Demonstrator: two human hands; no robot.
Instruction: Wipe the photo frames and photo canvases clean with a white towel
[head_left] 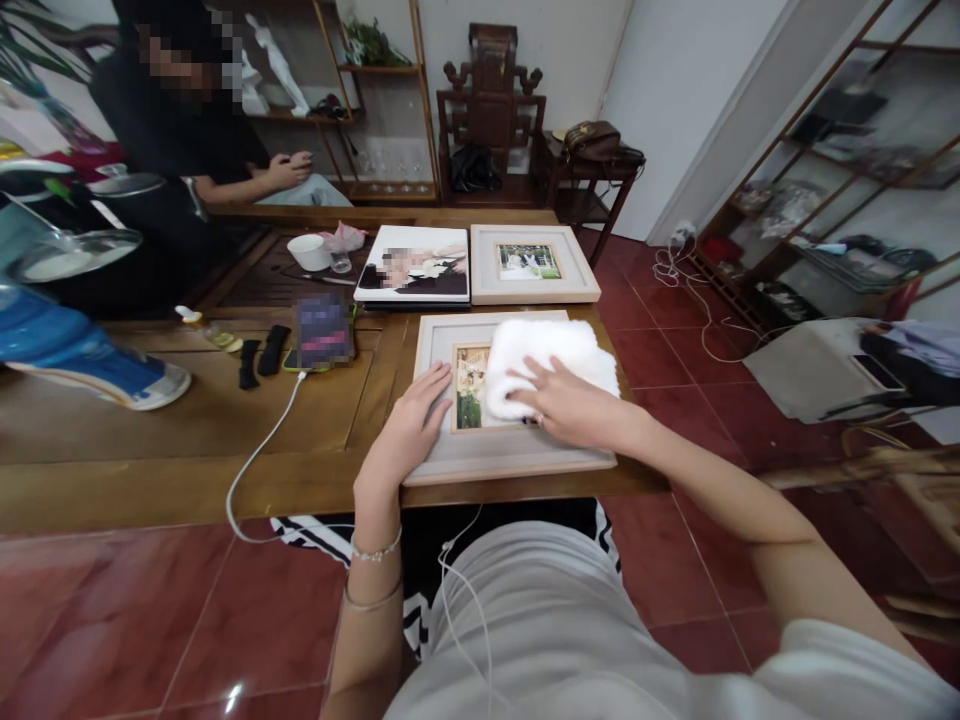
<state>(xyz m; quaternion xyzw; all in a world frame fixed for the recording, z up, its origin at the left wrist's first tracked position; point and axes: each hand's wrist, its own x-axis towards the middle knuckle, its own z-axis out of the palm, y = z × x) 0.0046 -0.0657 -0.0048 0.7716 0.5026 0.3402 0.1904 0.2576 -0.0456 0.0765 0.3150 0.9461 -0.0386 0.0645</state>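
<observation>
White cloth [551, 343] on picture frame [487, 457], right hand [562, 398] spread over it, left hand [411, 422] open on frame's left side.

On the table [187, 440], by the near edge: picture frame [470, 400], cloth [525, 350] over its right part; behind, large photo [412, 270] left of second frame [534, 288]; leftward, phone [322, 335].
</observation>
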